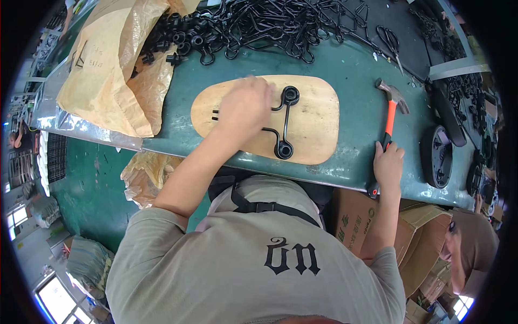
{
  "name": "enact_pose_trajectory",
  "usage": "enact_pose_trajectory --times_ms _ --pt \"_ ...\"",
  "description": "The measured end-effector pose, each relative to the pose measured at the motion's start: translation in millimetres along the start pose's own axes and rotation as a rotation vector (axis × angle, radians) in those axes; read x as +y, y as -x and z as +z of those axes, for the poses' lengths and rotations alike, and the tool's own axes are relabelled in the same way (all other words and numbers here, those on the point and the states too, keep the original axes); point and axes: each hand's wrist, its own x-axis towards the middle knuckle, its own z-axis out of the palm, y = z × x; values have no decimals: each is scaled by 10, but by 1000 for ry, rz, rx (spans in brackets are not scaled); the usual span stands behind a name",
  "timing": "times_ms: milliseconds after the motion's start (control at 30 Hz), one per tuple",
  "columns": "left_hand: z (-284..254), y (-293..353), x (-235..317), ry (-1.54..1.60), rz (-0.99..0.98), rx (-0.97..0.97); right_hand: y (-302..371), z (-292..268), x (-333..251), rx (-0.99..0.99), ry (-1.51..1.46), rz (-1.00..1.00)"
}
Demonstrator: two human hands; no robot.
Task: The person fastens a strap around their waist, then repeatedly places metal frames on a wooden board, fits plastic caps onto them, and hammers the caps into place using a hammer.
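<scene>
A rounded wooden board [318,119] lies flat on the green table in front of me. On it rests a bent black wire frame [286,121], with a round black bushing [290,95] in its far loop and another bushing [283,149] in its near loop. My left hand [245,105] is over the frame's left part, blurred, with its fingers hard to make out. Two short dark prongs [215,114] show on the board left of that hand. At the right, my right hand [389,164] is closed round the orange-and-black handle of a claw hammer [390,116], whose head points away from me.
Behind the board lies a heap of bent black wire parts [270,24]. Loose black bushings [183,40] spill from a brown paper bag [102,70] at the far left. Scissors [389,43] lie at the far right; a black wheel-like part [436,156] stands right of the hammer.
</scene>
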Motion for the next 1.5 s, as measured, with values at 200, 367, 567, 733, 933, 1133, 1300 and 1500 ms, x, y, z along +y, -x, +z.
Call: enact_pose_trajectory --times_ms 200,367,567,733,933,1133,1300,1500 --pt "140 -20 -175 39 -83 67 -400 18 456 -743 -1426 113" --pt "240 23 -308 -34 -126 125 -371 -312 -211 -809 -2114 524" --pt "352 38 -412 -67 -216 70 289 -805 -720 -622 -1467 126" --pt "343 38 -406 -18 -236 24 640 -827 -948 -313 -1025 -346" --pt "299 -14 -323 -98 -274 -62 603 -927 -1090 -298 -665 -552" --pt "221 49 -327 -78 -293 -52 562 -1890 -1157 -99 -1403 -377" --pt "220 0 -330 -120 -243 -117 587 -1633 -1118 138 -1511 -694" --pt "422 60 -329 -14 -287 -10 402 -1285 -1038 -392 -512 -396"
